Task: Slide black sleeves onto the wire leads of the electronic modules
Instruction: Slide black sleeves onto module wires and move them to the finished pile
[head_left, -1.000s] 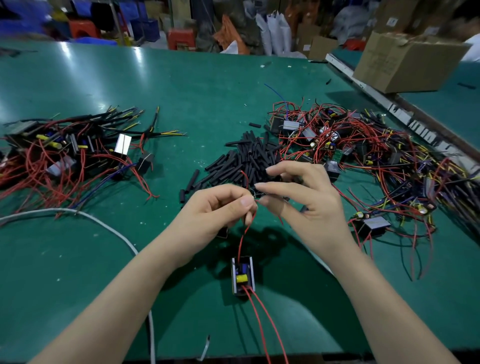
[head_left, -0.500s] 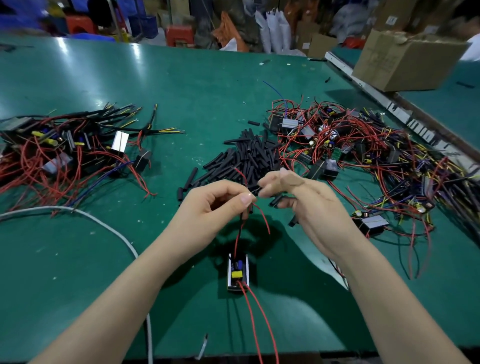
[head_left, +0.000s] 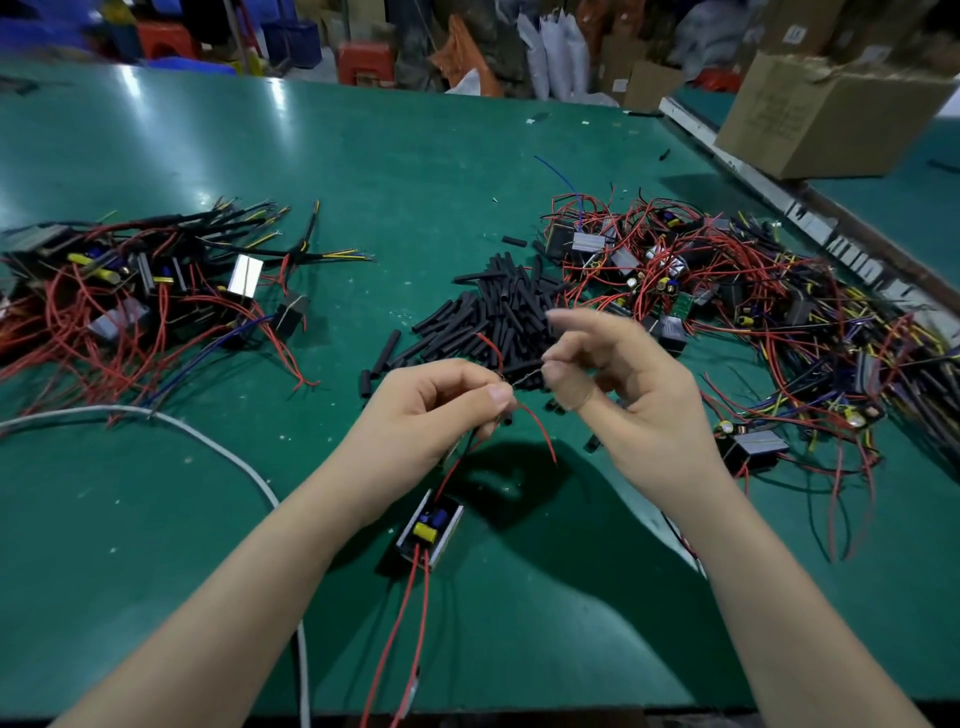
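Green counter (head_left: 363, 171) carries a heap of black sleeves (head_left: 498, 317) at twelve o'clock from both hands. Left hand (head_left: 431, 410) has a narrow grip pinching red wire leads (head_left: 537, 431) rising from a module (head_left: 430, 527) at its six o'clock. Right hand (head_left: 623, 395) pinches a bare lead tip at the left thumb's three o'clock.

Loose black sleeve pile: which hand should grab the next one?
Right hand. It hovers at the edge of the loose black sleeve pile, pinching only a bare wire tip, while the left hand grips the red wire leads.
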